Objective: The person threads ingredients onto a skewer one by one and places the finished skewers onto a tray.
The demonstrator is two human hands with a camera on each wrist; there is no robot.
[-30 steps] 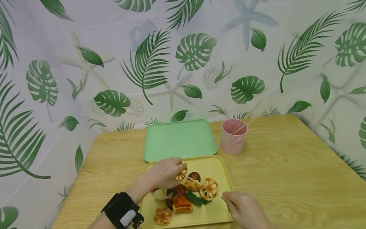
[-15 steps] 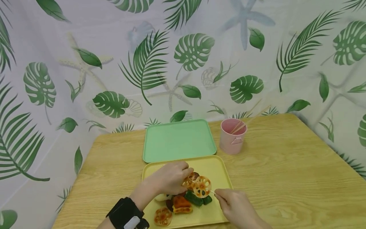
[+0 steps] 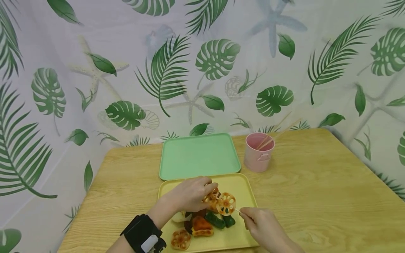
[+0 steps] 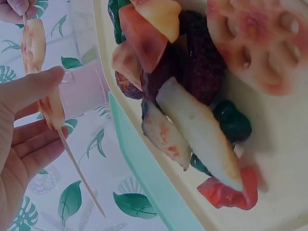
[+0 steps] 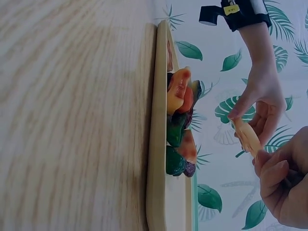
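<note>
Above the yellow tray (image 3: 232,237), my left hand (image 3: 193,193) pinches a browned lotus root slice (image 4: 54,113) between thumb and fingers. A thin wooden skewer (image 4: 83,171) runs through it, its tip sticking out beyond. My right hand (image 3: 265,225) grips the skewer's other end. Close to that hand, a second lotus root slice (image 3: 226,203) sits on the same skewer. On the tray lie a loose lotus root slice (image 3: 180,239), dark green pieces (image 3: 215,220), an orange-brown piece (image 3: 202,226), and white pieces (image 4: 199,130), partly hidden by my left hand in the head view.
Behind the yellow tray lies a light green tray (image 3: 199,154). A pink bucket (image 3: 254,158) with several wooden skewers (image 3: 280,131) leaning in it stands to the right. The wooden table (image 3: 316,189) reaches back to a leaf-patterned cloth (image 3: 240,42).
My left hand has moved right with its lotus root slice, along the skewer toward the slice near my right hand. My right hand has shifted slightly left. The two slices are now close together.
</note>
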